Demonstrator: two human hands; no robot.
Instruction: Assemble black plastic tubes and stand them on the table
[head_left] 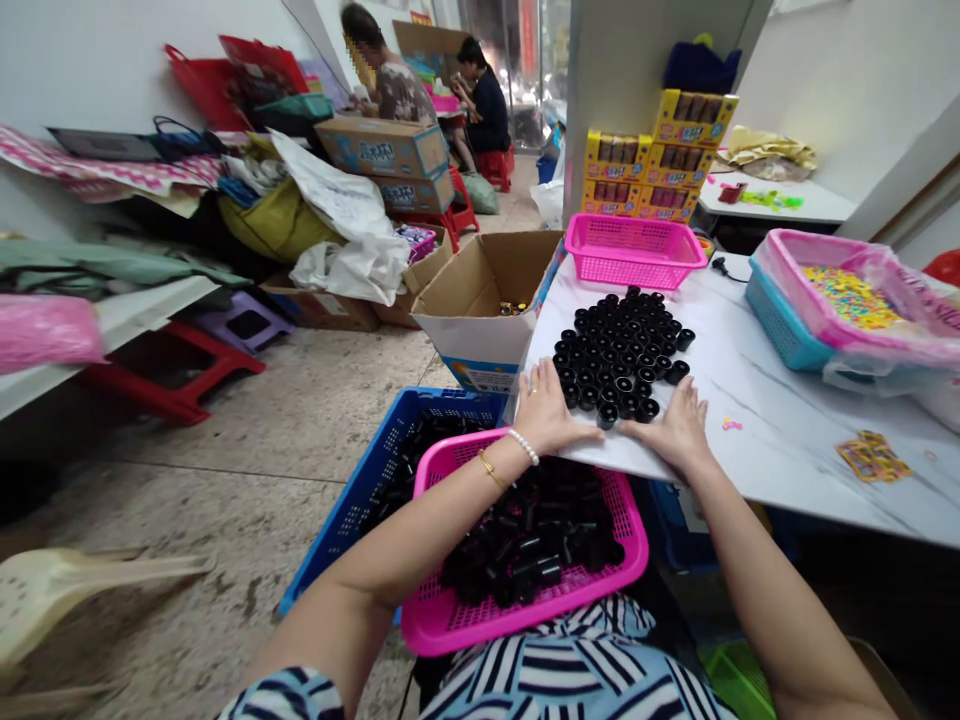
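Observation:
A cluster of small black cylindrical pieces (619,345) stands on the white marbled table (780,420), most with a round hollow end facing up. My left hand (547,412) lies at the cluster's near left side, fingers spread and thumb stretched along the table edge. On the near right, my right hand (675,430) is spread too, its thumb pointing at the left one. Both hands frame the nearest pieces, and neither grips anything. Below my forearms a pink basket (637,540) full of similar black pieces rests at my lap.
A blue crate (330,540) with more black pieces sits under the pink basket's left side. Left of the table stands an open carton (480,335). An empty pink basket (634,235) and a bead-filled pink tray (795,245) are farther back. Two people sit beyond.

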